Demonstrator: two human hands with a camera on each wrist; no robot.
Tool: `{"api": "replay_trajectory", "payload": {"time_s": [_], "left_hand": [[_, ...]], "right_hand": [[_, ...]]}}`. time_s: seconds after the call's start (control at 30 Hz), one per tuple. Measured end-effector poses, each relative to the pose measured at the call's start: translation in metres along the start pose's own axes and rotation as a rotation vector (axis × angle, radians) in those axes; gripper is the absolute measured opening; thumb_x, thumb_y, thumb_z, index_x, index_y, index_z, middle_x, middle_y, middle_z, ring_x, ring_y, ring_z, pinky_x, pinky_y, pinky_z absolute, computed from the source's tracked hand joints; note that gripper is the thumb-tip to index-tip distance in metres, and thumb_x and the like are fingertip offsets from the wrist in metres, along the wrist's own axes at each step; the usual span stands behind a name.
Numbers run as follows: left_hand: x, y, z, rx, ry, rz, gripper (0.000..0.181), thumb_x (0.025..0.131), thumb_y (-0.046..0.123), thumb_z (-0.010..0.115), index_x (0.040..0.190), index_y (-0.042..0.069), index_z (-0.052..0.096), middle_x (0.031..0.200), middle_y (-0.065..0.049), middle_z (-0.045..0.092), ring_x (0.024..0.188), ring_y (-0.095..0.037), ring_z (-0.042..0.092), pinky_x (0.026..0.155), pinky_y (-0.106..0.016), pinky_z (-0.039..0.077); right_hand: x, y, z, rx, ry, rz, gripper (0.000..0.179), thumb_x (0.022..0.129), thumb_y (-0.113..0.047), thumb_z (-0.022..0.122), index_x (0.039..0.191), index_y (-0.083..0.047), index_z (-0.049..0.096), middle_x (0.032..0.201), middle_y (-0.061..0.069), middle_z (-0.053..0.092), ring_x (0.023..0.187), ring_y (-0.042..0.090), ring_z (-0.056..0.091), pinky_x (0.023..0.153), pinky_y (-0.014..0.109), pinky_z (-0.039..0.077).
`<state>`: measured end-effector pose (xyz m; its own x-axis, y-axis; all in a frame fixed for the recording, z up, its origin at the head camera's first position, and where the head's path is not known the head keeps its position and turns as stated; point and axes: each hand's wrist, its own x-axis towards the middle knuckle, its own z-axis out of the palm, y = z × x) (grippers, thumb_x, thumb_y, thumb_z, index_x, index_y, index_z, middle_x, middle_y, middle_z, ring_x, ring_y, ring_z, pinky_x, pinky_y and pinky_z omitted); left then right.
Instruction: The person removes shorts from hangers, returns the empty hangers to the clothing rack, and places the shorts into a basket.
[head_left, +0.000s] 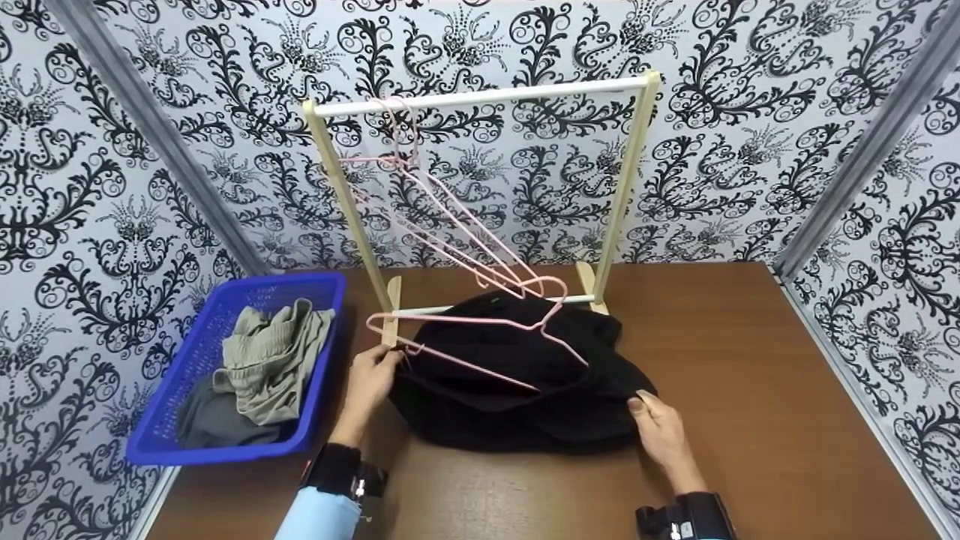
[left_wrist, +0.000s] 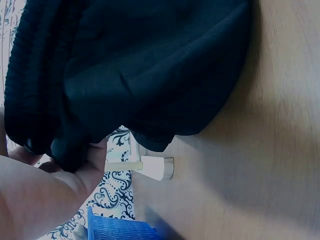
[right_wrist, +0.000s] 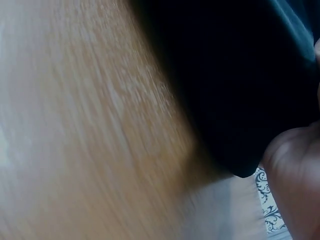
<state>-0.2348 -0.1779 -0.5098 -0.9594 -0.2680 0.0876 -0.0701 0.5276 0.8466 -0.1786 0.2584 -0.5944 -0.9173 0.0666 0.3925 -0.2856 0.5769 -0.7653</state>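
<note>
A black garment [head_left: 517,427] with a gathered elastic waistband [left_wrist: 40,75] is bunched on the table. A pink hanger [head_left: 465,320] lies across its opening, hook toward the rack, with the right ends of its bars running into the cloth. My left hand [head_left: 373,379] pinches the waistband at the left, beside a small clip [head_left: 411,348] on the hanger's lower bar. At the right side, my right hand [head_left: 660,427] grips the garment's edge between thumb and fingers. In the right wrist view the black cloth [right_wrist: 235,90] hides most of that hand's fingers.
Behind the garment stands a small rack [head_left: 480,97] with a white rail and wooden posts; pink hangers [head_left: 450,202] hang at its left. A blue basket [head_left: 225,454] at the left holds beige clothing [head_left: 270,360] and dark grey clothing [head_left: 217,412]. Patterned walls enclose the wooden table [head_left: 765,420].
</note>
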Motion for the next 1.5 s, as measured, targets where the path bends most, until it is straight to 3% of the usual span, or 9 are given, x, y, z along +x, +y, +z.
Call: {"api": "replay_trajectory", "payload": {"time_s": [0.23,0.4,0.53,0.63,0.73,0.93,1.2,1.33,1.5], "left_hand": [[0.0,0.001,0.005,-0.007,-0.004,0.021,0.019,0.093,0.013,0.066,0.104,0.0,0.075,0.096,-0.015,0.074,0.09,-0.028,0.066,0.079,-0.038,0.05],[-0.002,0.002,0.009,-0.026,-0.023,0.059,0.024,0.092,0.014,0.067,0.109,-0.001,0.074,0.112,-0.022,0.072,0.102,-0.035,0.068,0.088,-0.045,0.053],[-0.003,0.002,0.012,-0.036,-0.054,0.092,0.03,0.094,0.015,0.067,0.119,-0.001,0.069,0.121,-0.023,0.067,0.112,-0.039,0.064,0.098,-0.051,0.049],[-0.005,0.003,0.013,-0.028,-0.068,0.114,0.035,0.095,0.015,0.067,0.126,-0.002,0.065,0.125,-0.023,0.064,0.119,-0.041,0.06,0.104,-0.053,0.045],[-0.006,0.005,0.012,-0.009,-0.063,0.156,0.039,0.095,0.013,0.067,0.129,-0.004,0.063,0.124,-0.026,0.062,0.119,-0.044,0.06,0.105,-0.055,0.045],[-0.011,0.016,0.009,0.053,0.063,0.323,0.036,0.09,0.009,0.07,0.122,-0.006,0.065,0.117,-0.026,0.061,0.111,-0.044,0.061,0.099,-0.054,0.048],[-0.018,0.039,0.013,0.152,0.31,0.709,0.032,0.08,0.003,0.074,0.111,-0.003,0.068,0.114,-0.02,0.062,0.107,-0.04,0.057,0.095,-0.052,0.045],[-0.02,0.05,0.017,0.198,0.317,0.85,0.04,0.078,0.004,0.075,0.117,-0.003,0.068,0.122,-0.021,0.062,0.114,-0.04,0.058,0.1,-0.054,0.042],[-0.022,0.061,0.023,0.248,0.266,0.934,0.049,0.079,0.008,0.077,0.126,-0.002,0.067,0.133,-0.021,0.062,0.122,-0.042,0.057,0.106,-0.056,0.041]], "right_hand": [[0.002,-0.007,0.0,0.029,-0.006,0.114,0.031,0.105,-0.011,0.058,0.119,0.013,0.069,0.123,0.03,0.068,0.118,0.049,0.064,0.102,0.033,0.051],[0.005,-0.011,0.0,0.074,-0.024,0.146,0.037,0.106,-0.013,0.056,0.125,0.018,0.063,0.13,0.037,0.061,0.124,0.056,0.057,0.107,0.06,0.043],[0.009,-0.013,0.002,0.071,-0.007,0.163,0.03,0.105,-0.013,0.057,0.1,0.014,0.069,0.105,0.027,0.071,0.104,0.036,0.07,0.094,0.042,0.055],[0.01,-0.013,0.004,0.081,0.003,0.168,0.033,0.105,-0.012,0.058,0.075,0.001,0.056,0.079,0.006,0.06,0.082,0.012,0.06,0.079,0.023,0.048],[0.012,-0.013,0.004,0.102,0.009,0.163,0.038,0.105,-0.012,0.058,0.069,-0.007,0.047,0.074,-0.002,0.048,0.076,0.007,0.05,0.073,0.019,0.042],[0.014,-0.013,0.005,0.063,0.035,0.148,0.031,0.103,-0.012,0.06,0.074,-0.003,0.059,0.081,0.006,0.061,0.081,0.01,0.055,0.076,0.019,0.043],[0.015,-0.013,0.005,0.079,0.054,0.047,0.038,0.101,-0.011,0.063,0.068,-0.008,0.046,0.071,-0.006,0.041,0.07,0.008,0.043,0.067,0.021,0.034],[0.017,-0.013,0.006,0.085,0.076,-0.037,0.036,0.1,-0.01,0.065,0.068,-0.011,0.048,0.073,-0.009,0.043,0.071,0.005,0.041,0.066,0.02,0.033],[0.019,-0.012,0.009,0.072,0.093,-0.13,0.03,0.1,-0.011,0.065,0.072,-0.011,0.056,0.074,-0.006,0.049,0.075,0.004,0.043,0.066,0.018,0.034]]}}
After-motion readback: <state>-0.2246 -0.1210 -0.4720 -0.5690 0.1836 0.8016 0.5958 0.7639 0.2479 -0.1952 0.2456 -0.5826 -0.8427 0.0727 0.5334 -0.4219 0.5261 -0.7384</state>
